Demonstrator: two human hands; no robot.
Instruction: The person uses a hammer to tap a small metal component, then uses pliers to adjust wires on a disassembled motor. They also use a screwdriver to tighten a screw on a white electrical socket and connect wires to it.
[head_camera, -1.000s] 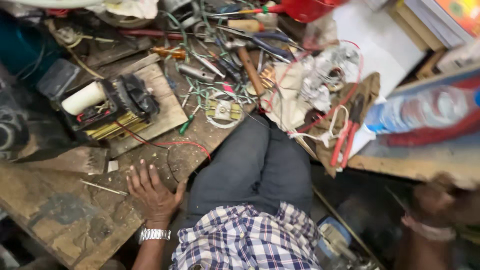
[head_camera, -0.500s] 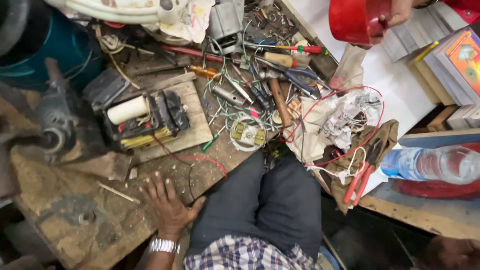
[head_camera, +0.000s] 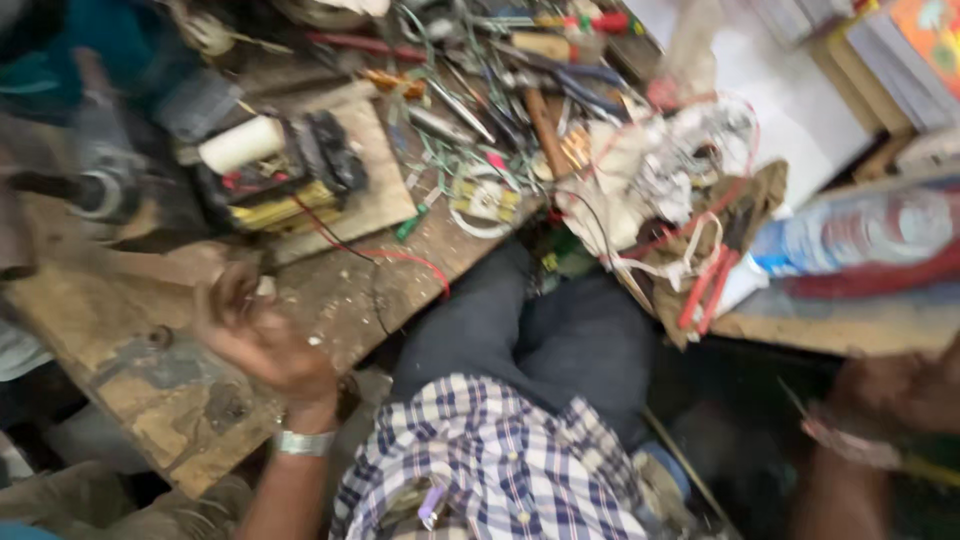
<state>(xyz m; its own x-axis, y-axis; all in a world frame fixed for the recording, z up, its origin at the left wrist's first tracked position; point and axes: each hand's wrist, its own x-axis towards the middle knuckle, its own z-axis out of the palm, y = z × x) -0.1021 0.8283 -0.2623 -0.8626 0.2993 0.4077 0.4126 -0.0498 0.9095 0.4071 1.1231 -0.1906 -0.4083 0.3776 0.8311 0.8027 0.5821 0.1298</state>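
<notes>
Shirt: blue-and-white plaid shirt (head_camera: 500, 470) at the bottom edge, dark trousers (head_camera: 560, 330) above it, knees under the counter's edge.
Right hand: right hand (head_camera: 905, 390) low at the right edge, dark and blurred, below the counter's level; a band on the wrist; spread or curled, cannot tell.
Left hand: left hand (head_camera: 255, 330) raised just over the worn wooden counter (head_camera: 160, 400), metal watch (head_camera: 303, 441) on the wrist; fingers curled inward, seemingly around something small and pale, too blurred to name.
Nearest things: red wire (head_camera: 385, 255) runs over the wood just beside the left hand, toward a wound coil block (head_camera: 275, 175) with yellow and black parts on a small wooden board (head_camera: 375, 190).
Middle: white roll (head_camera: 240, 145) lies against the coil block; red-handled pliers (head_camera: 705, 290) hang over the counter's edge on brown cloth.
Right side: clear plastic bottle (head_camera: 860, 235) lies on its side near the pliers.
Far: heap of tools and loose wires (head_camera: 520, 80), tangled, well apart from both hands.
</notes>
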